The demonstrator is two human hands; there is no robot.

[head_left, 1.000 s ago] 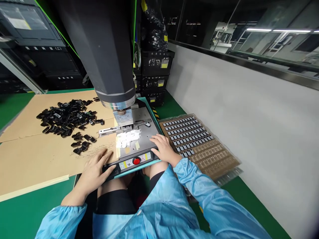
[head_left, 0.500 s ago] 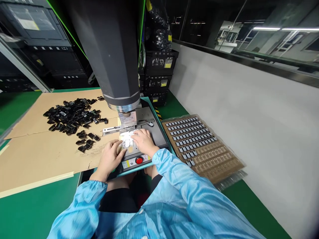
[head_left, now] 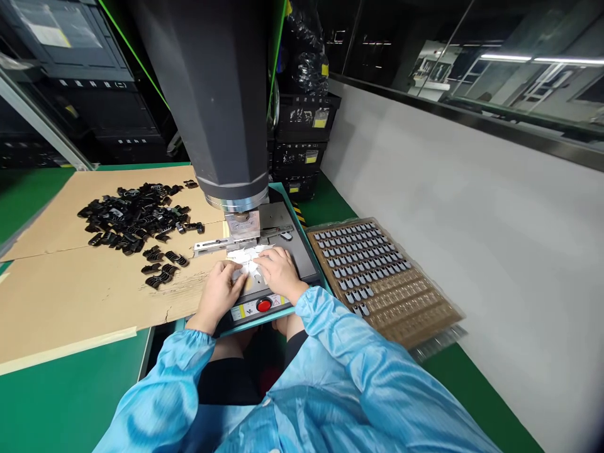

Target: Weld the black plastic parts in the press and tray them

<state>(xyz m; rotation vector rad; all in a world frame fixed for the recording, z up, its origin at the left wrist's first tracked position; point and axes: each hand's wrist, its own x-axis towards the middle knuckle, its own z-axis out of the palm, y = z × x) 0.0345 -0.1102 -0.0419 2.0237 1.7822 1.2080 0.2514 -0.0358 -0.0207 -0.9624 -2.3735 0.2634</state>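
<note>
My left hand [head_left: 221, 290] rests at the near left of the brightly lit metal fixture [head_left: 244, 254], its thumb and fingers closed around a small pale rounded part [head_left: 238, 273]. From the right, my right hand [head_left: 278, 270] reaches onto the same fixture, fingers bent and together with the tips at its edge. Glare and the fingers hide whatever those right fingertips hold. Just behind the hands, a metal block [head_left: 243, 225] hangs under the dark machine head [head_left: 221, 126]. A small grey-and-black part [head_left: 286, 236] lies on the machine base [head_left: 304, 258].
On cardboard [head_left: 94, 296] to the left lies a heap of black curved parts [head_left: 136, 214]. A brown tray [head_left: 406, 314] on the right holds rows of small grey parts [head_left: 361, 251]. A red button [head_left: 263, 305] sits on the base's front. Black crates [head_left: 302, 119] are stacked behind.
My left hand has moved right and slightly up, and its fingertips now cover more of the pale part. My right hand has shifted slightly right. The view has moved a little.
</note>
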